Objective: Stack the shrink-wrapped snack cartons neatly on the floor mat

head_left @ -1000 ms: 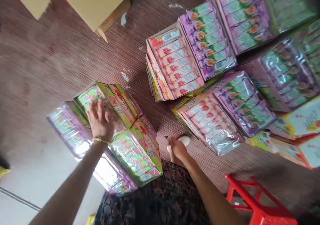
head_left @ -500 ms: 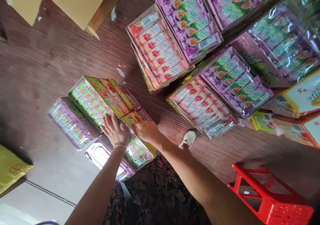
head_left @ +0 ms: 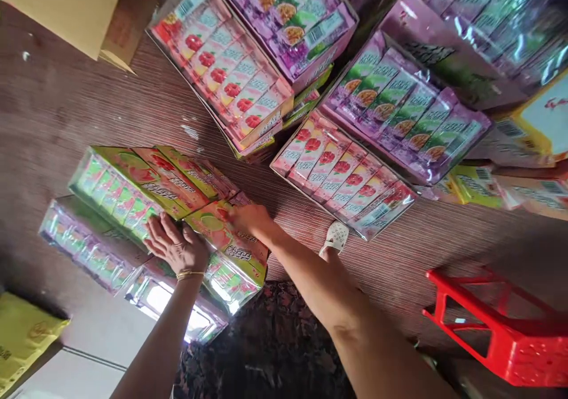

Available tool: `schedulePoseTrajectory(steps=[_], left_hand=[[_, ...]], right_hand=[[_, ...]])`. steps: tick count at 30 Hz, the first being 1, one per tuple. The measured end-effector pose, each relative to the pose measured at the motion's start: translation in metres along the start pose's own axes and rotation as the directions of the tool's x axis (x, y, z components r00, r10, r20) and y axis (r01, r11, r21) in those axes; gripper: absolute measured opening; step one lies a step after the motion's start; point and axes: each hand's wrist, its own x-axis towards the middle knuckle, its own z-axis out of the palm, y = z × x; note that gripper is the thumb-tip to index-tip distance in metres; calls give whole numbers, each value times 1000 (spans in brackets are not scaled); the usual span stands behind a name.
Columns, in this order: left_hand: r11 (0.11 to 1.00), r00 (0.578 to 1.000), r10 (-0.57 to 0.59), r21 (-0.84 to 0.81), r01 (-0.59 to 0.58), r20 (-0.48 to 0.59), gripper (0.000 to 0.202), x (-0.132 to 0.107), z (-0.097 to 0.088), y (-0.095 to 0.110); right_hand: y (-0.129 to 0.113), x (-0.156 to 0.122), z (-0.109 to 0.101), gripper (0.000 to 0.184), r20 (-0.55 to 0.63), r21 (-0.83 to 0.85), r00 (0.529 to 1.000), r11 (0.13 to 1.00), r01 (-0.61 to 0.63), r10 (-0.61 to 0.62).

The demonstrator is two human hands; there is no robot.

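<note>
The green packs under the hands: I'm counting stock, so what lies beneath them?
Under the green packs, which the left hand and right hand press on, lie purple shrink-wrapped packs on the floor. How many layers are there is covered.

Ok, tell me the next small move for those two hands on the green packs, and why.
Probably nudge the near green pack square against the far green pack. The left hand lies flat where the two meet, the right hand presses the near pack's far end, and that pack sits skewed, overhanging the purple packs underneath.
</note>
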Motion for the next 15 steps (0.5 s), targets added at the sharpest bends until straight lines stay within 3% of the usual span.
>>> schedulePoseTrajectory(steps=[2,4,7,9,10,12,15], left_hand=[[1000,1000,-12,15,12,-25,62,0,2,-1],[999,999,-22,28,23,-43,62,0,5,-1],[999,999,-20,32,21,-42,63,1,7,0],[999,998,-14,39,16,-56,63,2,8,1],[999,998,-8,46,11,-61,63,2,8,0],[998,997,3,59,1,-81,62,1,8,-3],[996,996,37,83,-29,-87,61,0,9,-9]], right_hand=[[0,12,15,38,19,-30,996,995,92,-92],[16,-20,41,37,44,-61,994,993,105,-102],[59,-103,75,40,187,-103,980,994,-49,67],[82,-130,80,39,196,-154,957,971,-184,213],[88,-127,77,42,154,-135,944,953,-272,292],[85,-88,65,47,14,-18,936,936,-353,353],[61,7,49,37,-48,87,994,991,-99,103]])
